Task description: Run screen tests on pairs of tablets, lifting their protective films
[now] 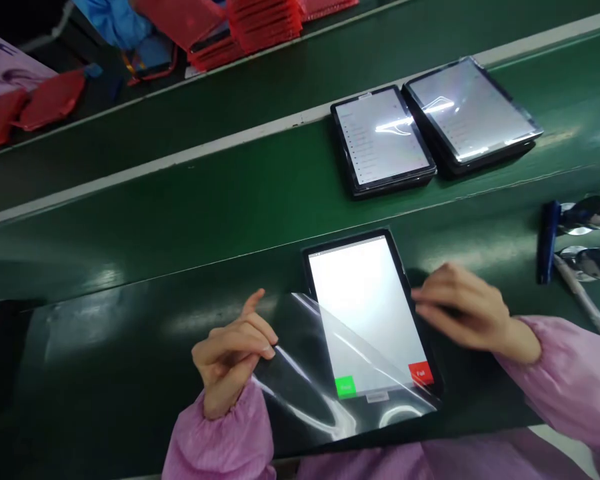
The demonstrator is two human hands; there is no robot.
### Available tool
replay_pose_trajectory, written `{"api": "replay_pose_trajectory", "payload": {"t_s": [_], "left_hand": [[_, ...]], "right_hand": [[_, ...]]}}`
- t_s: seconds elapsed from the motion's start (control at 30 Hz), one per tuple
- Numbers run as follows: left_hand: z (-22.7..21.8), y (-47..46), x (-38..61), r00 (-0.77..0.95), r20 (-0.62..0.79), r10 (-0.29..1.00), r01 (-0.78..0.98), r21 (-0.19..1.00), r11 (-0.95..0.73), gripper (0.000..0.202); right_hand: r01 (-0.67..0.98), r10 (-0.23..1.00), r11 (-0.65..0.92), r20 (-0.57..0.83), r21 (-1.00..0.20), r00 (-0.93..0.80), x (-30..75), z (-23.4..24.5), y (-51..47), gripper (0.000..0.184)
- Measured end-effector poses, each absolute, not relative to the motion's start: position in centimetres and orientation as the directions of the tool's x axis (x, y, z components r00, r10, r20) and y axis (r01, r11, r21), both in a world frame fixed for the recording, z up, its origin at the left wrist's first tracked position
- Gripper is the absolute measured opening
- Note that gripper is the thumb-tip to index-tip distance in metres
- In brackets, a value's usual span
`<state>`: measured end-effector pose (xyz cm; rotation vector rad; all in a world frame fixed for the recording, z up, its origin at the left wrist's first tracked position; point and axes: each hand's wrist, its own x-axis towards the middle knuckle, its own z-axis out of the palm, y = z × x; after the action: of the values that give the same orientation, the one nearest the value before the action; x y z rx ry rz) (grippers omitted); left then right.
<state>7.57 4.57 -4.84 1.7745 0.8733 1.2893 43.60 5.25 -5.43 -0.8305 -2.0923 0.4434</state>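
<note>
A tablet (pixel 367 300) lies on the green bench with its screen lit white, a green button at its lower left and a red "Fail" button at its lower right. Across its lower part stretches a clear plastic film (pixel 310 393), curled up toward the left. My left hand (pixel 237 350) pinches the film's left edge between thumb and fingers, the little finger sticking out. Close by the tablet's right edge is my right hand (pixel 463 307), slightly blurred, its fingers bent together; whether anything is in them is hidden.
Two stacks of tablets, a left stack (pixel 385 140) and a right stack (pixel 475 110), sit on the raised green strip behind. Shiny metal parts with a blue handle (pixel 549 240) lie at the right. Red pouches (pixel 265 27) and a person's sleeve (pixel 10 63) are at the back.
</note>
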Motion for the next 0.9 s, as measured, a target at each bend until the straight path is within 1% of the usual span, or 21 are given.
{"api": "replay_pose_trajectory", "payload": {"t_s": [0.07,0.1,0.13,0.17,0.27,0.37,0.47,0.53,0.63,0.7,0.8,0.83,0.9], "left_hand": [[-5.3,4.7,7.5,0.217,0.452,0.865,0.104,0.87,-0.481,0.014],[-5.6,4.7,7.5,0.203,0.446,0.872,0.113,0.874,-0.473,0.016],[-5.8,4.7,7.4,0.188,0.43,0.883,0.123,0.882,-0.455,0.019],[-6.0,4.6,7.4,0.167,0.411,0.896,0.131,0.892,-0.433,0.02],[-6.6,4.3,7.1,0.097,0.339,0.936,0.139,0.926,-0.35,0.02],[-7.1,4.0,7.0,0.047,0.31,0.949,0.125,0.941,-0.314,0.02],[-7.4,4.0,7.2,0.01,0.297,0.955,0.115,0.948,-0.296,0.023],[-7.6,4.1,7.5,-0.011,0.288,0.958,0.113,0.952,-0.285,0.022],[-8.0,4.2,7.8,-0.055,0.272,0.961,0.105,0.958,-0.265,0.02],[-8.2,4.2,8.0,-0.081,0.253,0.964,0.093,0.965,-0.245,0.018],[-8.4,4.3,8.3,-0.079,0.219,0.972,0.072,0.974,-0.214,0.01],[-8.5,4.3,8.4,-0.059,0.207,0.977,0.044,0.978,-0.204,0.012],[-8.5,4.4,8.7,0.011,0.187,0.982,-0.043,0.982,-0.187,0.03]], "right_hand": [[0.224,0.497,0.849,0.579,-0.478,-0.647,42.3,-4.4,3.0,0.013],[0.149,0.403,0.886,0.57,-0.439,-0.716,41.6,-4.1,1.6,0.016],[0.103,0.338,0.906,0.557,-0.41,-0.758,41.0,-3.9,0.3,0.019],[0.095,0.309,0.917,0.538,-0.387,-0.785,40.5,-3.9,-0.8,0.023],[0.174,0.329,0.923,0.472,-0.343,-0.818,39.9,-4.1,-2.9,0.033],[0.225,0.348,0.924,0.433,-0.31,-0.832,40.4,-3.7,-2.7,0.039],[0.269,0.387,0.909,0.405,-0.319,-0.828,40.7,-2.8,-1.7,0.048],[0.29,0.407,0.902,0.41,-0.319,-0.816,40.7,-2.3,-1.1,0.051],[0.288,0.417,0.898,0.43,-0.333,-0.801,40.5,-2.1,-0.9,0.051],[0.289,0.424,0.891,0.414,-0.351,-0.806,40.4,-2.2,-0.9,0.051],[0.296,0.411,0.897,0.376,-0.329,-0.83,40.4,-2.1,-0.9,0.042],[0.299,0.404,0.902,0.367,-0.311,-0.838,40.4,-2.0,-0.8,0.038],[0.32,0.407,0.905,0.355,-0.279,-0.842,40.4,-1.8,-0.5,0.03]]}}
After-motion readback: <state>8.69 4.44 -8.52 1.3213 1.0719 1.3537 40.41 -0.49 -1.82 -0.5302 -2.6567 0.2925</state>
